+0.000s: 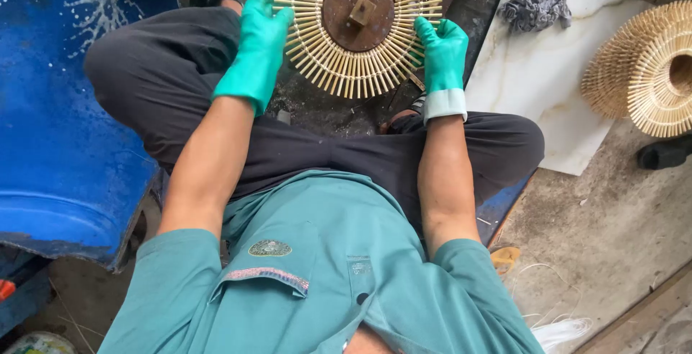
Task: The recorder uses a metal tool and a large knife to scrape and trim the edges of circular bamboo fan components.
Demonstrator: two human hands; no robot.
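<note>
We grip a round bamboo-stick ring [358, 29] by its edges, left hand [257, 47] and right hand [441, 55] closed on it, rusty disc [357, 10] probably beneath; oval badge [270, 248] on our shirt [339, 282].

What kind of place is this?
Probably a small handicraft workshop: gloved hands hold a round bamboo-stick piece, finished ones lie on a marble slab, beside a blue barrel.
</note>
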